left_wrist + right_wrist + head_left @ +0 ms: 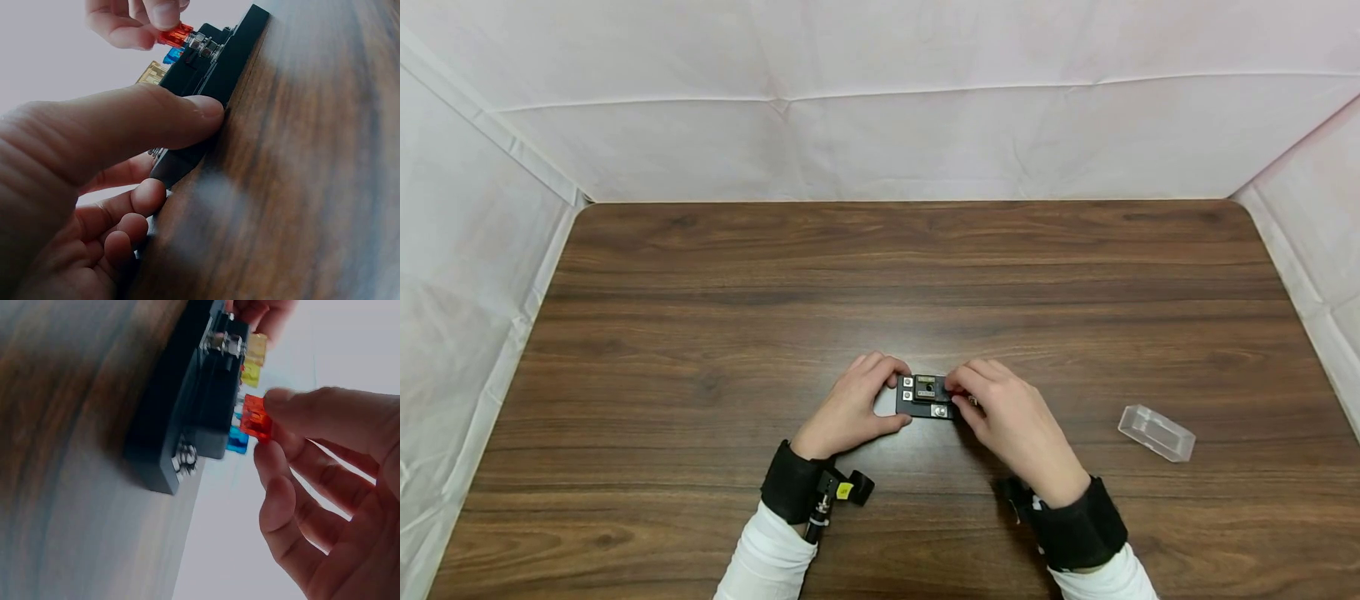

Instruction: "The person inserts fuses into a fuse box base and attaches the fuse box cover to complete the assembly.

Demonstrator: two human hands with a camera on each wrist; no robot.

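Observation:
A black fuse block with metal screw terminals lies on the table between the two hands. My left hand grips its left end, thumb on the near side and fingers at the far side. With thumb and fingertips, my right hand pinches a red blade fuse at the top of the block. The right wrist view shows a blue blade fuse beside the red one, plus a yellow fuse and an amber fuse farther along. Whether the red fuse's prongs are in a slot is hidden.
A clear plastic cover lies to the right of the right hand on the brown wooden table. White cloth hangs behind the table and along both sides. Each wrist wears a black strap.

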